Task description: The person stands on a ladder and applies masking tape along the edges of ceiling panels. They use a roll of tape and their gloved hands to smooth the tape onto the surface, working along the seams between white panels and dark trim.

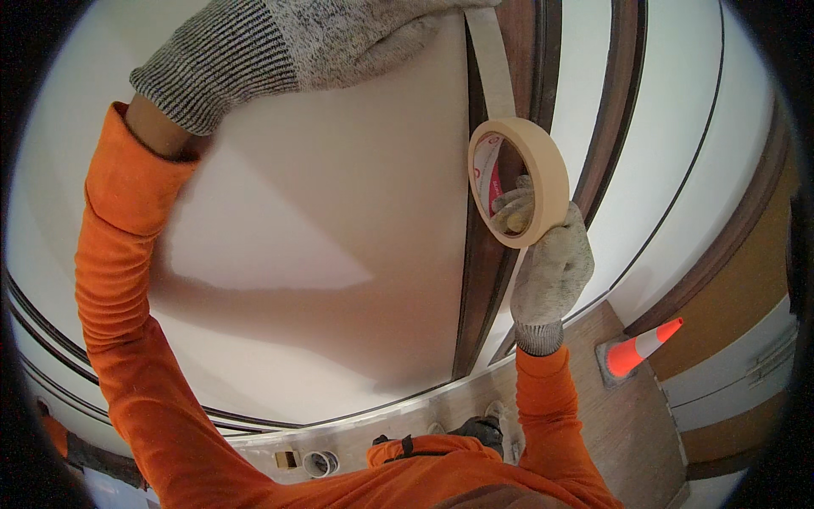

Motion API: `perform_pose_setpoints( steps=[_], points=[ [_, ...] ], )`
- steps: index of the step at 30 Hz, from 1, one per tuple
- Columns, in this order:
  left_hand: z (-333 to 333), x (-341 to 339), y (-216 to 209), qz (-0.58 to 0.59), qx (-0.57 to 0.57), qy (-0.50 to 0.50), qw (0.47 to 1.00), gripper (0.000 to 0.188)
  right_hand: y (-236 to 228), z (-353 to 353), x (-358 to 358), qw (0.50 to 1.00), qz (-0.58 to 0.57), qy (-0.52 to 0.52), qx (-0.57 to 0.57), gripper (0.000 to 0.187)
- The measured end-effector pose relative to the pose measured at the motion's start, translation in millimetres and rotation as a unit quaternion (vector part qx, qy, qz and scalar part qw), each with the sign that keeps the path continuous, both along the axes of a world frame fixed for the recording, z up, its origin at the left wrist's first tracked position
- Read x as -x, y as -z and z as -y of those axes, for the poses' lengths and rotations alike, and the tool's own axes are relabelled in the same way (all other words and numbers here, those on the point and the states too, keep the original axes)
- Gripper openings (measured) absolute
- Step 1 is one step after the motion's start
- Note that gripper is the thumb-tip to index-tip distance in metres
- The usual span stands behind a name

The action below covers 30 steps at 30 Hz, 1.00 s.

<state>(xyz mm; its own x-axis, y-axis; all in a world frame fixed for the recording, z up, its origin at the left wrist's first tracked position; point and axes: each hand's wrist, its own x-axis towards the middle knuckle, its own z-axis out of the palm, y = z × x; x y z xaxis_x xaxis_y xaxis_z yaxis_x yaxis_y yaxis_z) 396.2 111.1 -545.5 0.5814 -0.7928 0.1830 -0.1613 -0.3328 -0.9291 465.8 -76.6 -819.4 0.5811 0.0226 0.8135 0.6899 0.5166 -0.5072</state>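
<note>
My right hand (pixel 553 265), in a light grey knit glove, grips a roll of masking tape (pixel 547 174) from below, with its fingers inside the ring. A pale strip of tape (pixel 492 68) runs up from the roll along a dark brown frame (pixel 532 42). At the upper edge my left hand (pixel 365 42), in a grey speckled glove with a ribbed cuff, reaches across to the strip's top end. Its lower fingers look curled, and its fingertips at the strip are partly cut off by the picture's edge. A broad white panel (pixel 339 187) lies behind both hands.
White panels with dark brown vertical trims (pixel 623 93) continue on the right. An orange and white traffic cone (pixel 642 348) stands on the wood-look floor (pixel 623 424) to the right. By the wall's foot are a white round container (pixel 320 463) and a small brownish box (pixel 287 460).
</note>
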Motion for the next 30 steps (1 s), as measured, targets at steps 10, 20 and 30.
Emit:
perform_pose_setpoints(
  steps=[10, 20, 30],
  points=[
    [-5.1, 16.3, 9.2, -0.03, 0.008, 0.005, 1.0, 0.054, 6.2, -7.8, 14.0, 1.0, -0.011, -0.019, -0.002, 0.047],
    [3.9, 25.6, 23.7, -0.033, -0.004, -0.048, 0.998, 0.057, 17.0, -10.0, 23.5, 0.997, 0.021, 0.043, 0.058, 0.044],
    [3.3, 26.9, 34.0, -0.055, 0.038, -0.047, 0.997, 0.056, 24.3, -1.6, 28.2, 0.993, 0.011, 0.056, 0.107, 0.042]
  ],
)
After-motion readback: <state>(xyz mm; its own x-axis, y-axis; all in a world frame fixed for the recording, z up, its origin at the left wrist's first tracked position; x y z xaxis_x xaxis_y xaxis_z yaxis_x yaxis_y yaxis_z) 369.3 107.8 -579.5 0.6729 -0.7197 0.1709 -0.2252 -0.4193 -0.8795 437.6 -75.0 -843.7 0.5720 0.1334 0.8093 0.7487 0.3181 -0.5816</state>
